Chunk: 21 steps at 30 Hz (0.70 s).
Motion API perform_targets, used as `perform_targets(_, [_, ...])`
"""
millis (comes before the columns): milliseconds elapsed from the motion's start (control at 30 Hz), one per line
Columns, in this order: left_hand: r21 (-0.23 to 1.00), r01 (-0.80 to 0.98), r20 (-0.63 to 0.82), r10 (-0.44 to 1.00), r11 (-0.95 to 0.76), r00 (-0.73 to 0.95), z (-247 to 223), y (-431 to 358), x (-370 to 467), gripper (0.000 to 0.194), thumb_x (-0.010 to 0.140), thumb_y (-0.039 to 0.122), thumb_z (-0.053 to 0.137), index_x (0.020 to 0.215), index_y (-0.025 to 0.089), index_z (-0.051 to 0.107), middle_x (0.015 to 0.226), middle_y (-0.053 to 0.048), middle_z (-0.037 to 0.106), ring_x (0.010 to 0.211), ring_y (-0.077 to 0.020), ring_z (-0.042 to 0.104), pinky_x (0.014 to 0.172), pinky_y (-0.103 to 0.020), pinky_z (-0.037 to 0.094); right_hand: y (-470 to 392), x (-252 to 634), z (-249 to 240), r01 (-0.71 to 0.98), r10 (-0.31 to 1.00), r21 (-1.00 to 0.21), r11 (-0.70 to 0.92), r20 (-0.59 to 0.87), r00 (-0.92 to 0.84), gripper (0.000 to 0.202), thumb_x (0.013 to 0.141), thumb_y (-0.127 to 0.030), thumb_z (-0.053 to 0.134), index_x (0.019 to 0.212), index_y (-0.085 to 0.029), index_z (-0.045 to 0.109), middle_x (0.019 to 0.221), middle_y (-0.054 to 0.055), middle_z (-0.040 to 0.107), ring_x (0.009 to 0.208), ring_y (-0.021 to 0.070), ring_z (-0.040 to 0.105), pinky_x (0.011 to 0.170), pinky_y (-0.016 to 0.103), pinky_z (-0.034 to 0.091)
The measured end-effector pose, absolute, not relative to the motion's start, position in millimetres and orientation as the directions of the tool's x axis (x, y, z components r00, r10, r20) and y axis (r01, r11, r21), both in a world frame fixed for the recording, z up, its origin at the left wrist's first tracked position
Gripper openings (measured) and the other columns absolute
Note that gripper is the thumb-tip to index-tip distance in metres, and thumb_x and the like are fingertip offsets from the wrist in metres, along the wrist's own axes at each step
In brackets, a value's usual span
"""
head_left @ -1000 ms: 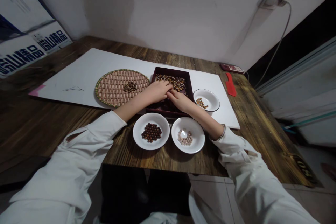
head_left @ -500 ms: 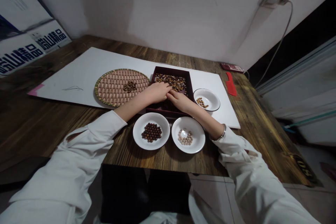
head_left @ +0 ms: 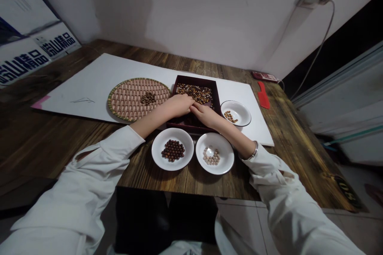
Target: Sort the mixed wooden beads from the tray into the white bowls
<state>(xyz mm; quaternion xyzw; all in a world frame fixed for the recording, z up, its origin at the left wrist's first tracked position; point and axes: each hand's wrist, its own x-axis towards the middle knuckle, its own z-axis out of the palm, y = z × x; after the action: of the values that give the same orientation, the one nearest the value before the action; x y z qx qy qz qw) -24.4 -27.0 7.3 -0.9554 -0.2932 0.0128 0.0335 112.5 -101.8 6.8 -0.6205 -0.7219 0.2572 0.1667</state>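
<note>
My left hand (head_left: pixel 181 104) reaches over the dark red box (head_left: pixel 217 116), its fingers stretched out and lying side by side. My right hand (head_left: pixel 204 112) meets it from the other side, fingers extended, with the tips of both hands touching. No bead shows in either hand, though the undersides are hidden. Many small mixed beads (head_left: pixel 199 92), brown, yellow and pale, fill the far part of the box. The near part is partly covered by my hands.
A woven round tray (head_left: pixel 125 99) with brown beads sits left. White bowls hold dark red-brown beads (head_left: pixel 172 150), pale beads (head_left: pixel 211 156) and yellow-brown beads (head_left: pixel 229 116). A white board (head_left: pixel 86 83) lies beneath the tray and box. A red comb-like piece (head_left: pixel 263 96) lies at right.
</note>
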Motion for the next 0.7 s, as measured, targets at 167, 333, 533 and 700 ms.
perform_targets(167, [-0.08, 0.592, -0.058, 0.597, -0.802, 0.8, 9.7, -27.9, -23.5, 0.031, 0.091, 0.024, 0.046, 0.103, 0.012, 0.073, 0.104, -0.015, 0.075, 0.096, -0.0241, 0.07, 0.083, -0.03, 0.05, -102.2, 110.8, 9.3, 0.842, 0.982, -0.532, 0.086, -0.098, -0.162, 0.033, 0.104, -0.026, 0.037, 0.121, -0.011, 0.061, 0.128, 0.014, 0.066, 0.118, 0.0208, 0.062, 0.1, 0.029, 0.041])
perform_targets(333, [-0.098, 0.605, -0.08, 0.612, -0.79, 0.787, 10.1, -28.6, -22.9, 0.033, 0.091, 0.025, 0.046, 0.101, 0.014, 0.075, 0.1, -0.015, 0.076, 0.091, -0.0244, 0.072, 0.078, -0.03, 0.05, -102.7, 108.5, 11.7, 0.871, 0.983, -0.486, 0.068, -0.119, -0.143, 0.032, 0.105, -0.027, 0.036, 0.111, -0.01, 0.063, 0.118, 0.014, 0.069, 0.107, 0.02, 0.064, 0.092, 0.027, 0.042])
perform_targets(533, [-0.101, 0.644, -0.062, 0.651, -0.758, 0.757, 7.3, -27.4, -22.9, 0.03, 0.089, 0.027, 0.053, 0.097, 0.013, 0.078, 0.089, -0.015, 0.076, 0.09, -0.0244, 0.072, 0.08, -0.029, 0.05, -102.8, 108.3, 12.2, 0.881, 0.983, -0.469, 0.059, -0.125, -0.132, 0.031, 0.104, -0.029, 0.037, 0.103, -0.012, 0.063, 0.108, 0.013, 0.071, 0.098, 0.0205, 0.065, 0.086, 0.027, 0.043])
perform_targets(700, [-0.076, 0.652, -0.083, 0.656, -0.755, 0.75, 8.7, -29.1, -22.5, 0.031, 0.09, 0.027, 0.052, 0.098, 0.012, 0.078, 0.092, -0.016, 0.076, 0.091, -0.0254, 0.071, 0.084, -0.031, 0.05, -103.5, 110.8, 11.5, 0.881, 0.981, -0.467, 0.074, -0.122, -0.148, 0.031, 0.103, -0.025, 0.034, 0.103, -0.013, 0.062, 0.11, 0.013, 0.07, 0.098, 0.0213, 0.064, 0.086, 0.028, 0.043])
